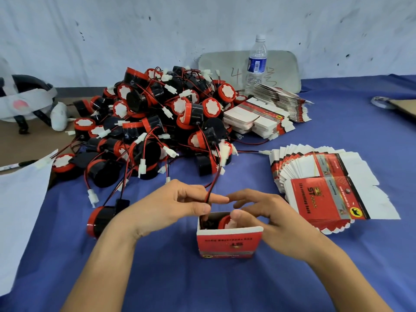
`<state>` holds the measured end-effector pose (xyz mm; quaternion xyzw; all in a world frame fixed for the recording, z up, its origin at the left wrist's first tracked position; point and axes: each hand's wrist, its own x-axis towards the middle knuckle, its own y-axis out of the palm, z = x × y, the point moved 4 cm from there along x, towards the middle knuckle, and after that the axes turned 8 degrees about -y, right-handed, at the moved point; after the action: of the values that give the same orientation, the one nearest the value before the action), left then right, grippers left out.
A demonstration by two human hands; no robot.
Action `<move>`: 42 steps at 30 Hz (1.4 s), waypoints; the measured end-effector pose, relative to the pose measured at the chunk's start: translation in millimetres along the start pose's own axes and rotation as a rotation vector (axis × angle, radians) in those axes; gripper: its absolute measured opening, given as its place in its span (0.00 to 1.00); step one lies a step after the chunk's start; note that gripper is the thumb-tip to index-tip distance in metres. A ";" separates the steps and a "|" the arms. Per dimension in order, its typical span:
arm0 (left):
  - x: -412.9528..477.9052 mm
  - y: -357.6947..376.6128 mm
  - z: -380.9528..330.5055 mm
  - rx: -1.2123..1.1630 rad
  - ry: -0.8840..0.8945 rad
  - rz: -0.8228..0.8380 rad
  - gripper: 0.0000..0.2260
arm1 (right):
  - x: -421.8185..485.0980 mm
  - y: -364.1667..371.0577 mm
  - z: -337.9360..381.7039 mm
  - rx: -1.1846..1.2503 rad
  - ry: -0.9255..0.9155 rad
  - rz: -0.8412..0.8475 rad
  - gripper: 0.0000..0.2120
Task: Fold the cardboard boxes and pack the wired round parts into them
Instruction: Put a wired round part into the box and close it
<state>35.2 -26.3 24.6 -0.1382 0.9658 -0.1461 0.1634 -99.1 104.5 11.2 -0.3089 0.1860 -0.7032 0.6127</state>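
An erected red and white cardboard box point(227, 243) stands open-topped on the blue cloth in front of me. A black and red round part point(219, 221) sits inside it. My left hand point(177, 203) pinches that part's red and black wire point(209, 192) over the box opening. My right hand point(263, 212) curls round the box's right top edge, thumb pressing on the part. A big pile of wired round parts point(157, 122) lies behind, and one loose part point(101, 218) lies by my left wrist.
Fanned flat box blanks point(333, 190) lie at right, more stacks point(267, 118) behind them. A water bottle point(256, 64) stands at the back against a grey board. White paper point(20, 199) lies at left, a headset point(24, 102) at far left.
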 end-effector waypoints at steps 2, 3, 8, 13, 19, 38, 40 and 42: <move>0.2 1.4 -6.9 0.185 -0.018 -0.009 0.13 | 0.9 -0.1 0.6 0.017 -0.026 -0.032 0.22; 0.5 0.8 -11.8 0.320 -0.031 -0.011 0.12 | 1.0 0.6 0.7 0.028 -0.043 -0.035 0.21; 9.0 -1.3 -37.2 1.037 -0.130 0.090 0.11 | 1.0 6.8 0.5 0.104 -0.043 -0.045 0.19; 22.8 20.0 -38.7 1.334 -0.262 0.288 0.17 | -0.7 8.7 -3.6 0.267 0.019 -0.140 0.13; 27.5 37.2 -34.1 1.415 -0.229 0.369 0.17 | -1.1 0.2 -6.3 0.360 -0.022 -0.313 0.07; 8.1 6.3 -34.7 0.834 0.052 -0.046 0.16 | 24.8 -16.0 41.6 0.094 -0.060 0.087 0.07; 3.2 -0.8 -26.4 0.705 0.062 -0.079 0.15 | 34.3 -10.0 43.6 -0.046 -0.082 0.125 0.05; -0.5 -6.6 -20.2 0.638 0.069 -0.101 0.15 | 40.7 -5.9 46.2 -0.135 -0.124 0.170 0.06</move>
<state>29.9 -27.5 45.2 -0.1227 0.8683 -0.4538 0.1580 -75.3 71.2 57.6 -0.3753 0.2202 -0.6141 0.6584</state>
